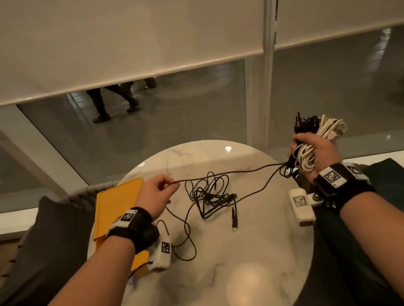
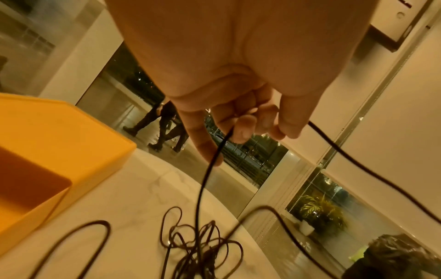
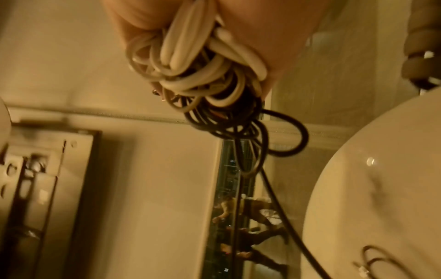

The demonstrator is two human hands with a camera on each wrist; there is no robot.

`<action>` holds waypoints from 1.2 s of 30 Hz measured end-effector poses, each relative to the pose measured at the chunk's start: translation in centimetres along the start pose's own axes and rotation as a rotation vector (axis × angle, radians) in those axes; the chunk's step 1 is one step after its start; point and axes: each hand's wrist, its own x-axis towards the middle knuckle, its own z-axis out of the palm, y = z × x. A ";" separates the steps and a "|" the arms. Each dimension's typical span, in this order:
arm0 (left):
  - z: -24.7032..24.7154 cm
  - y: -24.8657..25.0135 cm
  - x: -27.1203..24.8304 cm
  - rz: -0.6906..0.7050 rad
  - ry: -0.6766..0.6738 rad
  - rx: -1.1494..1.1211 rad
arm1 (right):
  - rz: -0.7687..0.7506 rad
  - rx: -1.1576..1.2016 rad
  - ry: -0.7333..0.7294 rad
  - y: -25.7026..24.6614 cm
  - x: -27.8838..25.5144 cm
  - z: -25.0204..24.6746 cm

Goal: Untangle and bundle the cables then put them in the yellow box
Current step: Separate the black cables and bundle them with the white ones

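Now the left hand (image 1: 156, 194) pinches a black cable (image 1: 229, 173) running to the coiled bundle (image 1: 321, 132) gripped by the right hand (image 1: 316, 153); wind slack gently, freeing the tangle (image 1: 210, 195) at twelve o'clock; yellow box (image 1: 115, 207) waits at nine.

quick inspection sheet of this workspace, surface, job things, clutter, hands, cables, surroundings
surface: round marble table, glossy, with light glare.
job's things: yellow box at the table's left edge, no cables seen inside; bundle of white and black cables held above the table's right edge.
clutter: nothing seen.
grippers: left hand pinches a black cable; right hand grips the bundle.
cables: the black cable runs from the left hand across to the right hand; a loose tangle lies mid-table, a connector end pointing toward the person.
surroundings: lowered roller blinds, glass wall below them, people's legs beyond it, dark cushion at left.
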 end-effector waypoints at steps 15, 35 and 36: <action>-6.9 -0.8 2.3 0.055 0.087 0.514 | -0.021 -0.690 0.275 3.1 0.8 -4.5; -11.5 -3.2 3.6 -0.074 0.244 0.446 | 0.051 -0.762 0.331 5.8 1.3 -3.5; -11.8 -3.4 3.7 -0.075 0.260 0.485 | 0.044 -0.760 0.330 5.8 1.4 -3.4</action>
